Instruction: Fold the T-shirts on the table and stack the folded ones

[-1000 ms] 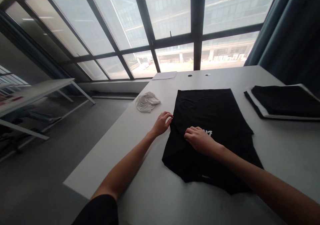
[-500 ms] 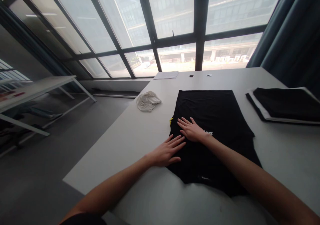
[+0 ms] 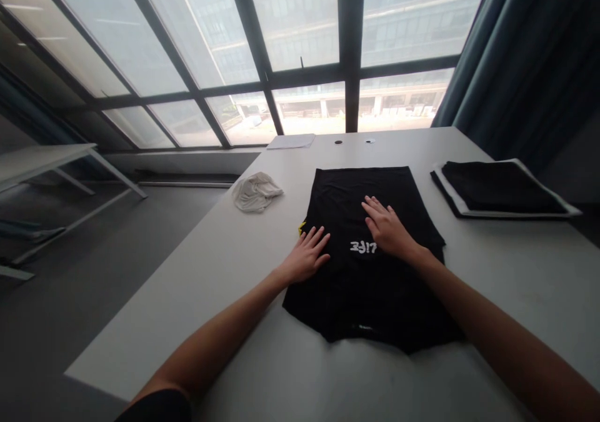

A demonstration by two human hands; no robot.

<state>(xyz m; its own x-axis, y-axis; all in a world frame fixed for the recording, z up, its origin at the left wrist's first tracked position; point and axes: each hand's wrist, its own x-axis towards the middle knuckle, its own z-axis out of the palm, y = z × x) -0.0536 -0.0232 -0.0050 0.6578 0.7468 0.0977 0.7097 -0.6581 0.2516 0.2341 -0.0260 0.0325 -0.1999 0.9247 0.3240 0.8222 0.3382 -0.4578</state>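
A black T-shirt (image 3: 360,297) lies spread on the white table (image 3: 197,284), its hem toward the window and its neck end toward me. White lettering on it appears upside down, partly covered by my right hand. My left hand (image 3: 307,256) rests flat on the shirt's left side, fingers spread, close to a small yellow bit (image 3: 302,227) at the edge. Over the middle of the shirt, my right hand (image 3: 388,227) lies palm down with its fingers stretched out. Neither hand grips anything.
A crumpled whitish cloth (image 3: 257,192) lies left of the shirt. On the right is a stack of folded black and white fabric (image 3: 504,187). Paper sheets (image 3: 290,141) lie at the far edge, near two round table holes. Another table (image 3: 51,159) stands at left.
My right hand has slid rightward and away from me across the shirt, uncovering more of the white lettering. My left hand stays on the left side. The view has turned right.
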